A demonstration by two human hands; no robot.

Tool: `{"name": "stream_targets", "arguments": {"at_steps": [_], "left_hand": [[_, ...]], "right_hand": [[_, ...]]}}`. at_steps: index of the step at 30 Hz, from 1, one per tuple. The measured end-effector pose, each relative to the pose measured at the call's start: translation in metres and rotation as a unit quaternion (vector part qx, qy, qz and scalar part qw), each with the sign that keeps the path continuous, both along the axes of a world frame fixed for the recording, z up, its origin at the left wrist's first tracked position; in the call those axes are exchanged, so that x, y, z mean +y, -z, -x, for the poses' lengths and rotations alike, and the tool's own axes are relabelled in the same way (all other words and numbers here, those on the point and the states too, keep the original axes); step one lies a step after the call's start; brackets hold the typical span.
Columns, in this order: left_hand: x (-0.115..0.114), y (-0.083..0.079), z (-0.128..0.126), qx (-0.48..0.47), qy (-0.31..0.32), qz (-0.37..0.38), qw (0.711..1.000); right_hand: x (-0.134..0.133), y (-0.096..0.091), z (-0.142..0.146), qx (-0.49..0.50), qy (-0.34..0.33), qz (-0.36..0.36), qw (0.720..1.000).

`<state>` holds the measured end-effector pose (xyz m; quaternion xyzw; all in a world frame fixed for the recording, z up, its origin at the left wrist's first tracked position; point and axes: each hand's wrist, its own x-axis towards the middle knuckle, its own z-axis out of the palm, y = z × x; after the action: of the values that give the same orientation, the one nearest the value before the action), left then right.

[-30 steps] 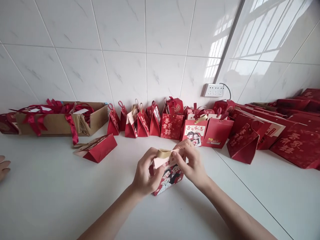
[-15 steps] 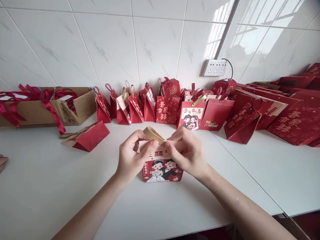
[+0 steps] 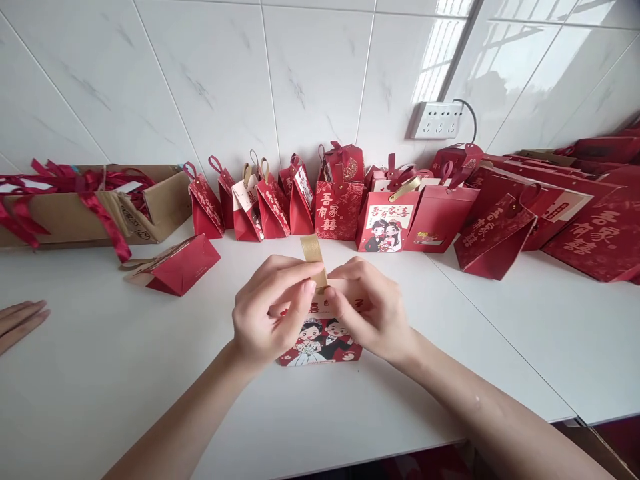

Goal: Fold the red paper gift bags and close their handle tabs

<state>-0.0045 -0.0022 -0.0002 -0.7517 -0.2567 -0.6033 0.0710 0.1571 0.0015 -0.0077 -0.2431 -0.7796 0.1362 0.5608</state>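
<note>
A small red and white paper gift box (image 3: pixel 320 343) with a cartoon bride and groom stands on the table in front of me. A gold ribbon (image 3: pixel 313 250) rises from its top edge. My left hand (image 3: pixel 273 307) is closed, pinching this ribbon between thumb and forefinger. Close beside it, my right hand (image 3: pixel 373 303) is closed on the box's top edge at the foot of the ribbon. The fingers cover most of the box's upper part, and the spot where ribbon and box meet is partly hidden.
Another red gift box (image 3: pixel 183 267) lies on its side at left. Several red gift boxes (image 3: pixel 340 210) line the tiled wall. Cardboard boxes (image 3: pixel 85 217) hold red ribbons. Larger red bags (image 3: pixel 593 230) crowd the right. Another person's hand (image 3: pixel 23 323) rests at the left edge.
The gold ribbon, a wide slanting loop before, now stands more upright and narrow. My left fingers have shifted onto it. The other person's hand has come further into view from the left.
</note>
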Motion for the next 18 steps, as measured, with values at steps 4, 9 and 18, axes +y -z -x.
{"name": "stream_targets", "arguments": {"at_steps": [4,9,18], "left_hand": [[-0.0015,-0.0019,0.0005,-0.005,0.003,-0.001,1.0],[-0.0004,-0.0034,0.0025,-0.01,0.021,0.008,1.0],[-0.0005,-0.0019,-0.0004,-0.042,0.052,0.057,0.996]], "right_hand": [[-0.0003,-0.0004,-0.0007,0.002,-0.01,0.003,1.0],[-0.0002,-0.0013,-0.0005,0.002,-0.003,0.013,1.0],[-0.0009,-0.0004,0.0004,0.004,0.006,0.012,1.0]]}}
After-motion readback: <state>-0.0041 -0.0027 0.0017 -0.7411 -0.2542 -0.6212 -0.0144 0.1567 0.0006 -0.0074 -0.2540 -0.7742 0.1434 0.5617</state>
